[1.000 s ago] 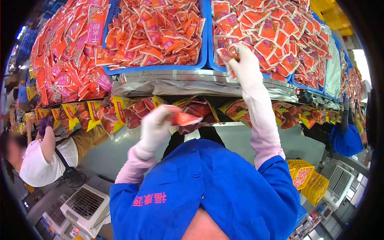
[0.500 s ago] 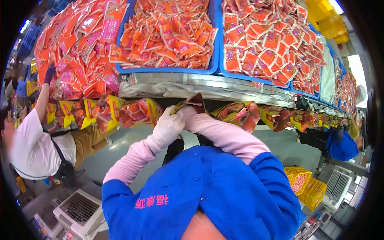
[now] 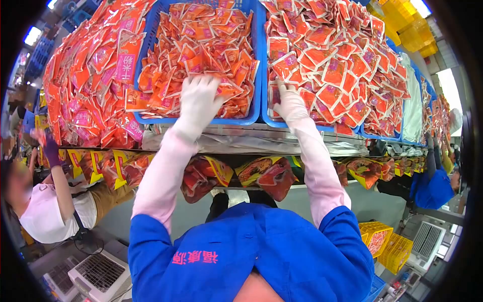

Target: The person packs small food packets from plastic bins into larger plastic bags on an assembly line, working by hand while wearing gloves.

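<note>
Blue tray walls [image 3: 260,70] between hands [image 3: 200,102]

a person in a white top [image 3: 55,214] stands at left, a pale grilled unit [image 3: 100,272] sits at lower left, and yellow crates [image 3: 397,249] stand beside another grilled unit [image 3: 427,239] at lower right.
</note>
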Motion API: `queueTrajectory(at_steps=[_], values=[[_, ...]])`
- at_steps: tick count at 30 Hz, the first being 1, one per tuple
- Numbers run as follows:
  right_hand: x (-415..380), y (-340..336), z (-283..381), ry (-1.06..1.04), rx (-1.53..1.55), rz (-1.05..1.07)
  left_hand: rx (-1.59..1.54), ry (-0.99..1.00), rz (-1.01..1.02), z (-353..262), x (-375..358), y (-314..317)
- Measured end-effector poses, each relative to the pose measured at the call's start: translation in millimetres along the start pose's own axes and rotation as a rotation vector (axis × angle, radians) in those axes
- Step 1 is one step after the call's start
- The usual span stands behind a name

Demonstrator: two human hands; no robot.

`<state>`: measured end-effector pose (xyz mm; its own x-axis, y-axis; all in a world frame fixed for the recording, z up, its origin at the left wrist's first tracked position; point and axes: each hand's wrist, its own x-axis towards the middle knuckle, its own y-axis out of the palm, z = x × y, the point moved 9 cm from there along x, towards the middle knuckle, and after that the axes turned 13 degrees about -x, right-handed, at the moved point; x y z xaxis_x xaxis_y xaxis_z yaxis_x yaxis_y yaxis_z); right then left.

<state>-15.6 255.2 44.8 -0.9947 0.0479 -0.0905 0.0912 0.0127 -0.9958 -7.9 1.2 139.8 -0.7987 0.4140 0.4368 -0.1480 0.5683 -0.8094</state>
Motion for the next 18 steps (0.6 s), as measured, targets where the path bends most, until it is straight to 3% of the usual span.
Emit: queueTrajectory(at_steps=[1, 3, 5, 8, 9, 10, 11, 12, 14, 15, 16, 18], values=[[8.2, 15.1, 5.1, -0.109, -0.059, -0.159, 0.151, -0.07, 0.069, 20.3, 13.8, 33.7], [22.0, 45.5, -0.6, -0.023, -0.054, -0.086, 0.438, -0.143, 0.367, 58.9, 17.4, 83.0], [5.5, 31.6, -8.0, 0.037, 0.007, 0.017, 0.396, -0.191, 0.316, 69.2, 9.8, 71.3], [-30.9, -8.2, -35.4, 0.126, 0.303, -0.216, 0.182, -0.17, 0.005, 66.3, -10.5, 7.7], [-50.0, -37.4, -40.5, 0.108, 0.471, -0.323, 0.059, -0.072, -0.145, 53.2, -20.1, -21.5], [-57.2, -23.6, -49.8, 0.138, 0.817, -0.137, -0.036, -0.088, -0.18, 32.7, -29.0, -49.6], [-79.0, -58.6, -41.3, 0.072, 0.796, -0.199, -0.149, -0.053, -0.205, 10.1, -40.0, -74.5], [-97.9, -71.0, -29.7, 0.038, 1.014, -0.143, -0.372, -0.189, -0.131, 5.6, -59.6, -81.8], [-137.8, -93.0, 7.0, -0.011, 1.319, 0.041, -1.275, -0.573, 0.089, -45.4, -105.2, -71.5], [-158.2, -97.6, 30.4, -0.022, 1.404, 0.166, -1.251, -0.622, 0.188, -64.1, -133.5, -56.7], [-175.6, -88.3, 53.9, -0.085, 1.303, 0.322, -0.773, -0.032, 0.192, -96.8, -138.1, -61.7], [-199.9, -59.9, 91.4, -0.209, 0.953, 0.519, -0.549, 0.078, 0.295, -127.9, -169.8, -21.7]])
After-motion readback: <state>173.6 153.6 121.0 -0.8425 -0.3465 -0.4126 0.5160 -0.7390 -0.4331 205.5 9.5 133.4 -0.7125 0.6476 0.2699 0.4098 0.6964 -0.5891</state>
